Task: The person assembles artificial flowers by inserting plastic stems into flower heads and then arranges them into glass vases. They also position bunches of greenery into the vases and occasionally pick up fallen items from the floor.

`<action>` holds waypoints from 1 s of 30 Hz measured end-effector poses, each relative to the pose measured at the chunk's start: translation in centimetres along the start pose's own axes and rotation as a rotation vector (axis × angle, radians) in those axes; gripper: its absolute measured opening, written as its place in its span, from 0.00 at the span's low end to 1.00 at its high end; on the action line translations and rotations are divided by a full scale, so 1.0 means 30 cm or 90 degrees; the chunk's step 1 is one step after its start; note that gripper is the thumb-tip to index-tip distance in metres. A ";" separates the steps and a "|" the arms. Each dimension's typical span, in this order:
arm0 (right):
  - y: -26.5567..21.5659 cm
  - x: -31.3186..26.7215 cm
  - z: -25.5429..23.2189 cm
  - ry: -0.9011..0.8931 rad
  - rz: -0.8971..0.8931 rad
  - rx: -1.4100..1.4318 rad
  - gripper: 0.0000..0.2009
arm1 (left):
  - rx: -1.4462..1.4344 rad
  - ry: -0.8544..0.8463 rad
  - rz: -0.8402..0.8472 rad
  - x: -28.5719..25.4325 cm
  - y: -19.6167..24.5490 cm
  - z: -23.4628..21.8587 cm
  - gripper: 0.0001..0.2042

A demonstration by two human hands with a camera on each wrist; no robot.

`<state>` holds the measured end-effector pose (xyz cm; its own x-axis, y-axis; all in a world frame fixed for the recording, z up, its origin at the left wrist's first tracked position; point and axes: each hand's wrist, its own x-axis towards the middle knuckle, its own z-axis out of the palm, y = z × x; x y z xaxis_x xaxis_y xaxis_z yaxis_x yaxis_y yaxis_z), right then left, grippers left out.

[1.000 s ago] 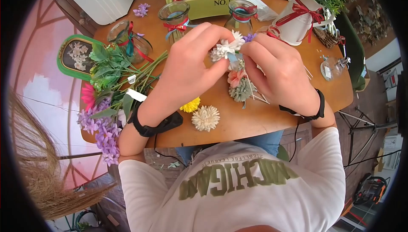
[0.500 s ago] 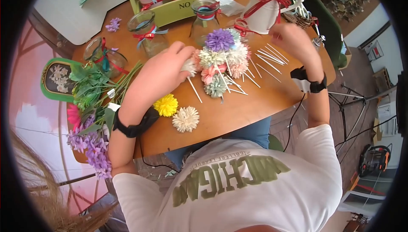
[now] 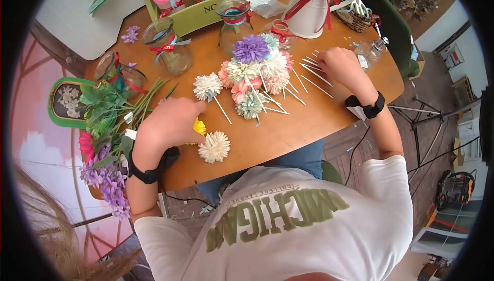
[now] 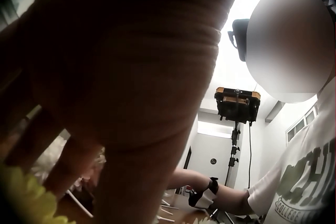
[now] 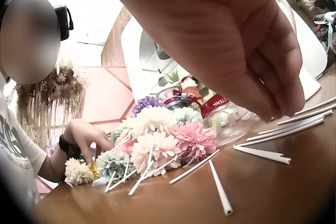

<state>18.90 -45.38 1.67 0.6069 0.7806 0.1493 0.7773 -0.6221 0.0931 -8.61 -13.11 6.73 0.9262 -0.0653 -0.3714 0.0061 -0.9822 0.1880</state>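
My left hand reaches down over a yellow artificial flower head, its fingers spread and partly covering it. In the right wrist view the fingertips of that hand are right at the yellow petals. A cream flower head lies beside it. Over a group of white paper sticks is my right hand, fingertips bent down among the sticks; whether they pinch one I cannot tell. A white flower on a stick lies between the hands, left of a pile of stick-mounted flower heads.
Glass vases with ribbons stand at the back, before a green crate holding dolls. Leafy stems and purple flowers cover the left edge, near a green oval frame. A white pitcher and a glass bottle stand right.
The white flower, earlier held by both hands, now lies on the table. My left hand has moved down to the yellow flower; my right has gone right, then down to the sticks.
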 end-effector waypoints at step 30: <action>-0.252 0.084 -0.382 0.261 -0.077 0.228 0.05 | -0.503 0.573 0.231 0.013 0.040 -0.198 0.18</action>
<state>12.65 -39.39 12.62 0.4520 0.7135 0.5354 0.8883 -0.4149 -0.1969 -6.00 -13.26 12.21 0.8484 0.1394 0.5107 -0.3680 -0.5381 0.7583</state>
